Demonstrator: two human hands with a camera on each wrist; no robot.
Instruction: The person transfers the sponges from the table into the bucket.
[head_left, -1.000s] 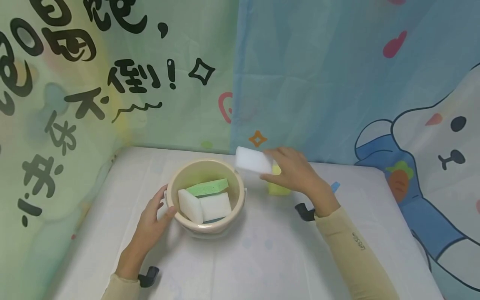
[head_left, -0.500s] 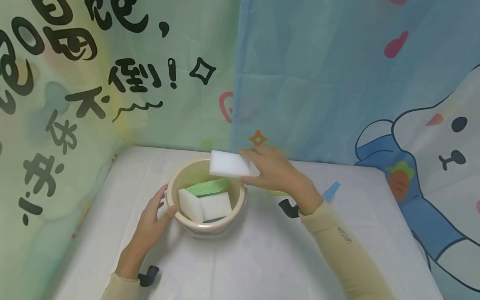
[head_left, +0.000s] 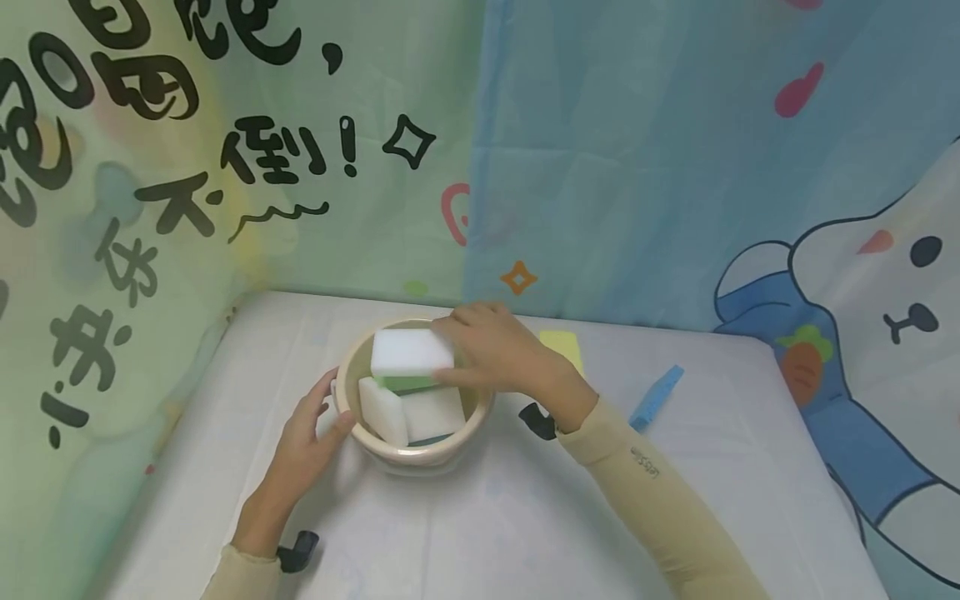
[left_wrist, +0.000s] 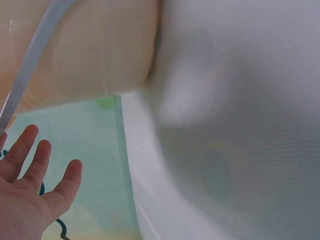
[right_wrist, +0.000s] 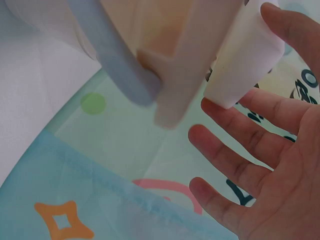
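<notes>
A cream bucket [head_left: 442,454] stands on the white-covered table. Inside it lie a green sponge [head_left: 405,384] and two white sponges, one at the left [head_left: 382,412] and one at the right [head_left: 432,412]. My right hand [head_left: 495,350] pinches another white sponge [head_left: 411,352] between thumb and fingers, over the bucket's back part; the same white sponge [right_wrist: 247,57] shows beside the rim in the right wrist view. My left hand [head_left: 307,450] touches the bucket's left side, thumb at the rim. In the left wrist view the left hand's fingers [left_wrist: 65,187] are spread and extended.
A yellow sponge [head_left: 562,348] lies behind the right wrist, partly hidden. Farther right is a slim light-blue object [head_left: 656,397], partly covered by the sleeve. The bucket has a grey handle [right_wrist: 115,55]. Printed curtains [head_left: 600,167] hang along the table's back and left.
My right hand has carried the white sponge leftward from beside the bucket to over its opening. The yellow sponge and blue object are more exposed. My left hand has stayed put.
</notes>
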